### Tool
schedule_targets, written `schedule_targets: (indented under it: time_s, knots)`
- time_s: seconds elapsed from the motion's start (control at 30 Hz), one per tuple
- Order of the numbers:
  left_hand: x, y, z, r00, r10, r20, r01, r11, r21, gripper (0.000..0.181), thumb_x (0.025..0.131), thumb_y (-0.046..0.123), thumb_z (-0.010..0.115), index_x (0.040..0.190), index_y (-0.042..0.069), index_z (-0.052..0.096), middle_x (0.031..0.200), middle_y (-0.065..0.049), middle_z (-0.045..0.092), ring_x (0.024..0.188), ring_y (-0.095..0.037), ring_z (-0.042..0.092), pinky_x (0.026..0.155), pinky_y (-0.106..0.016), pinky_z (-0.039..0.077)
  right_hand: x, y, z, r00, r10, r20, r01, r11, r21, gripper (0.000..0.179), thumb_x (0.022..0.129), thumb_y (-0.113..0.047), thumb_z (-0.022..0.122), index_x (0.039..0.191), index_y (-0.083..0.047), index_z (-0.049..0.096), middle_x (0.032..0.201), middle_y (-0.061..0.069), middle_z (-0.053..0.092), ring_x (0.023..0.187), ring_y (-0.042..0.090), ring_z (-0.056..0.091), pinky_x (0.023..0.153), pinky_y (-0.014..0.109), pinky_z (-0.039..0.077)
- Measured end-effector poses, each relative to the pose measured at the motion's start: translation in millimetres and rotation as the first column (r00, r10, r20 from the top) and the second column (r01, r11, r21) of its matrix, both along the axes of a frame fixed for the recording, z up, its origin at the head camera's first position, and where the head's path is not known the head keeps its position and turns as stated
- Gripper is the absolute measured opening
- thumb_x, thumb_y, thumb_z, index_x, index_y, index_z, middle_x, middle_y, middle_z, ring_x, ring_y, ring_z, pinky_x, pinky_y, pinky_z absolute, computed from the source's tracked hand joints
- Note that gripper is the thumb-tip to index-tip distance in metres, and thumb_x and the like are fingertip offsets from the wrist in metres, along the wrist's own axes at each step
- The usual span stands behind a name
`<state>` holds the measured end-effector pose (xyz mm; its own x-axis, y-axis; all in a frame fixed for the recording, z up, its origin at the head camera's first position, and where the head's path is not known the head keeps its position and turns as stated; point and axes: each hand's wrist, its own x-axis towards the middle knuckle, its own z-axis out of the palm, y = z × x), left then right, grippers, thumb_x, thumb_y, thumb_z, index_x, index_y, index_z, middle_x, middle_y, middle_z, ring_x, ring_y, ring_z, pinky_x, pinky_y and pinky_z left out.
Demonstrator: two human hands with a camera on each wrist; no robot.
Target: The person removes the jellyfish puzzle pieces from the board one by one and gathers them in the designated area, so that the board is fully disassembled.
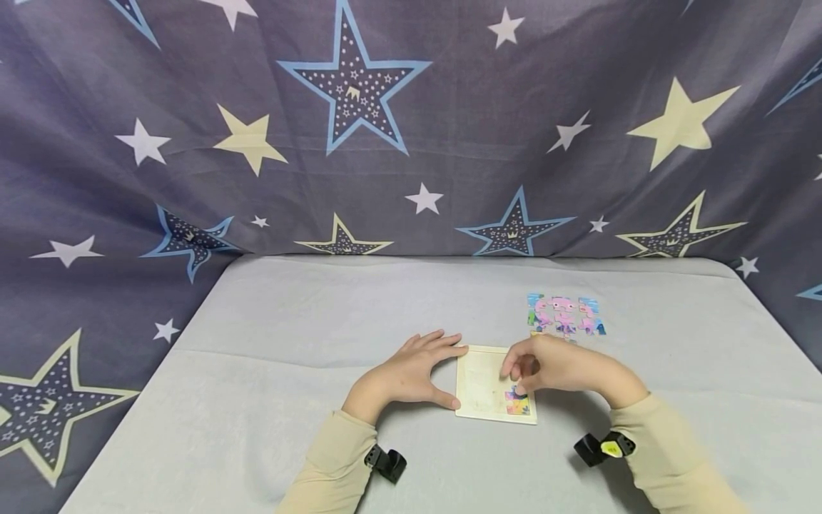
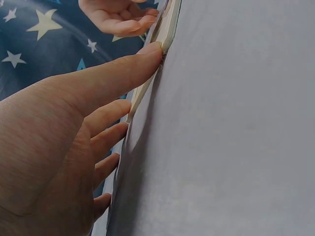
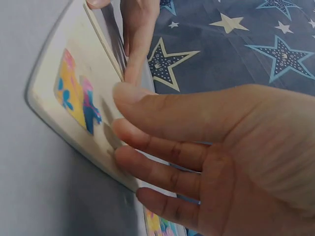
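A shallow cream wooden puzzle tray (image 1: pixel 478 378) lies on the cloth in front of the person. The left hand (image 1: pixel 417 371) spans its left side with fingers spread, thumb at the near corner and index finger at the far one. Joined puzzle pieces (image 1: pixel 517 405) in yellow, pink and blue sit in the tray's near right corner. Over the tray's right side hovers the right hand (image 1: pixel 555 364), fingers loosely bent. In the right wrist view its thumb (image 3: pixel 133 93) and fingers stand apart with nothing between them, beside the puzzle pieces (image 3: pixel 74 93).
More puzzle pieces (image 1: pixel 563 305), showing a pink figure on blue, lie grouped beyond the right hand, which partly covers their near side. Light grey cloth (image 1: pixel 289 314) covers the table. A dark star-patterned curtain (image 1: pixel 449 128) hangs behind it.
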<state>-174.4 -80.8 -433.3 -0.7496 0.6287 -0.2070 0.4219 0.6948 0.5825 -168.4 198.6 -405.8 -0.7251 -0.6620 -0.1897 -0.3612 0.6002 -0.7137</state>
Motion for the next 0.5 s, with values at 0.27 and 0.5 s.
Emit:
schedule_targets:
  time_s: [0.27,0.5]
  knots:
    - [-1.1,-1.0,-2.3,1.0,-0.003,0.001,0.003,1.0,0.004,0.089,0.08,0.041,0.088,0.157,0.021,0.048,0.17,0.001,0.031,0.161,-0.03,0.017,0.131,-0.056,0.006,5.0,-6.2,-1.8,1.0,0.025,0.015,-0.025,0.999,0.032,0.028,0.077,-0.003,0.087,0.1,-0.01,0.073,0.086,-0.004,0.062,0.078,0.007,0.053,0.068,0.022,0.049]
    - [-0.9,-2.0,-2.0,1.0,-0.007,0.001,0.007,1.0,0.003,0.089,0.08,0.041,0.088,0.157,0.021,0.047,0.17,0.002,0.031,0.161,-0.029,0.016,0.132,-0.055,0.006,8.3,-9.9,-1.6,1.0,0.022,0.001,-0.022,0.996,0.083,0.031,0.074,-0.002,0.089,0.098,-0.011,0.071,0.085,-0.005,0.059,0.077,0.008,0.052,0.068,0.021,0.049]
